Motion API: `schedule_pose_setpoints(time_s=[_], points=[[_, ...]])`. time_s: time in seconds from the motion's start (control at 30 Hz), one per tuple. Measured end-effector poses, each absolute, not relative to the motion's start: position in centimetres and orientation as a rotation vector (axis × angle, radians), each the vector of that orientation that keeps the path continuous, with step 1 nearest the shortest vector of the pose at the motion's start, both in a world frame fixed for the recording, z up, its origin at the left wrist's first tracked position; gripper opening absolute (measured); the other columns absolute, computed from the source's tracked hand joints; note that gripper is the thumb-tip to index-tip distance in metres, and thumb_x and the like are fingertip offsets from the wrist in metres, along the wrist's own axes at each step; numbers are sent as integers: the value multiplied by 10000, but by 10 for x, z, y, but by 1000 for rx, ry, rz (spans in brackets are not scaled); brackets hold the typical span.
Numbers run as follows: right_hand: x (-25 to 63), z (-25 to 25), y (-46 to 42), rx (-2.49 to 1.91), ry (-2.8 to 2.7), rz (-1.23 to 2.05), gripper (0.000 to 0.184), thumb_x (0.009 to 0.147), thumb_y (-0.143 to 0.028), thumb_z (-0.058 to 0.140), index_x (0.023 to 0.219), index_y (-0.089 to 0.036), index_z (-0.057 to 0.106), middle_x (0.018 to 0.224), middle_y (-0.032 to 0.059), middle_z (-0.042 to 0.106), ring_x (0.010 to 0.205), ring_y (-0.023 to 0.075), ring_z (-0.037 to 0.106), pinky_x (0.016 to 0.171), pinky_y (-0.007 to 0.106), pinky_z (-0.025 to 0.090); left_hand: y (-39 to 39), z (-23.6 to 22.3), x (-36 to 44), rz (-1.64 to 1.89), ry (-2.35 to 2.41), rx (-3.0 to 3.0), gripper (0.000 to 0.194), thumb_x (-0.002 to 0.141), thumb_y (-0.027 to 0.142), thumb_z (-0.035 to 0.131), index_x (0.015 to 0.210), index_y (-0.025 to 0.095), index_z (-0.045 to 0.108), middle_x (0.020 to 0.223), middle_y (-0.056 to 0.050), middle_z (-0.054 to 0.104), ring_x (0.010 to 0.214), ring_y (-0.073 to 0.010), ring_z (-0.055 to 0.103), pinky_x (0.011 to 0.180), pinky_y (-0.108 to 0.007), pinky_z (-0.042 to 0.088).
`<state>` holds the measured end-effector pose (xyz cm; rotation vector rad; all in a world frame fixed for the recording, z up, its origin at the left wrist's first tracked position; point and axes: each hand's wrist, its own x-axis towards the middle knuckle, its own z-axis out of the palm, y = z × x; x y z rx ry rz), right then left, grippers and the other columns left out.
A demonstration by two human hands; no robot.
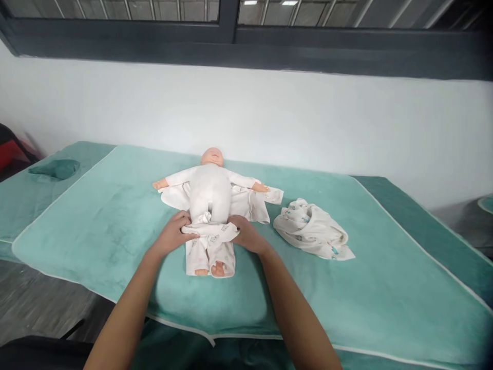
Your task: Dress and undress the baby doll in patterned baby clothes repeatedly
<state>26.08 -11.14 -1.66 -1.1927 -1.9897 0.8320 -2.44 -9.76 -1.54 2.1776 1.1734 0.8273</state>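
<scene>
Head view had the baby doll (pixel 210 190) flat on its back on the green bed (pixel 115 216), long axis running near to far, head by the wall (pixel 246 108), feet closest. Pretty plain looking: white cloth body, peachy head and feet. Left hand (pixel 174 235) and right hand (pixel 246 234) were apart, each pinching one side of the white pants (pixel 210 237) around its thighs; the little prints were too tiny to read.

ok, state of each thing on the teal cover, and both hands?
Doll: on its back, arms spread
Pants: partway on, bunched at the waist
White top: spread open beneath the doll
Patterned cloth: crumpled in a heap
Left hand: gripping pants at waist
Right hand: gripping pants too
</scene>
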Motion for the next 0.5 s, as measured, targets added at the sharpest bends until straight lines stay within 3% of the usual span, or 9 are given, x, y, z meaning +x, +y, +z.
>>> schedule_pose_setpoints(time_s=[0.1, 0.17, 0.23, 0.3, 0.4, 0.5], points=[[245, -29, -124, -1357, -1698, 751, 273, 798, -295, 563, 625, -229, 362, 629, -32, 462, 661, 150, 449, 624, 268, 320, -111, -32, -17, 949, 1315, 2287, 359, 924, 377, 547, 622, 208, 449, 683, -14, 526, 683, -168, 503, 719, -312, 409], [240, -33, -131, -1405, -1532, 749, 242, 785, -275, 537, 645, -235, 344, 624, -45, 432, 648, 142, 428, 595, 258, 300, -118, -38, -13, 984, 1438, 2263, 302, 918, 341, 526, 646, 213, 492, 649, -10, 525, 661, -174, 508, 707, -317, 413], [242, -32, -137, -1364, -1528, 842, 163, 785, -283, 562, 712, -226, 429, 689, -42, 482, 689, 149, 469, 620, 255, 357, -124, -38, -11, 1002, 1477, 2150, 139, 889, 313, 558, 806, 209, 599, 786, -25, 625, 775, -193, 587, 761, -322, 455], [248, -26, -146, -1281, -1632, 974, 173, 794, -324, 629, 904, -214, 552, 857, -11, 584, 811, 182, 556, 714, 286, 455, -130, -33, -12, 1011, 1412, 2044, 214, 878, 318, 604, 1059, 208, 632, 1039, -53, 676, 982, -217, 626, 882, -343, 487], [257, -21, -167, -1160, -1789, 1088, 727, 698, -434, 820, 1322, -238, 502, 1259, 84, 592, 1140, 287, 595, 945, 401, 512, -148, -25, -14, 1007, 1290, 1977, 432, 891, 389, 654, 1280, 222, 567, 1295, -94, 606, 1194, -248, 576, 1040, -394, 462], [255, -27, -190, -1115, -1912, 998, 1232, 482, -509, 958, 1506, -248, 325, 1512, 168, 420, 1404, 400, 428, 1143, 512, 397, -169, -20, -15, 910, 1237, 2027, 731, 785, 475, 788, 1409, 242, 488, 1379, -126, 539, 1284, -304, 514, 1094, -452, 438]])
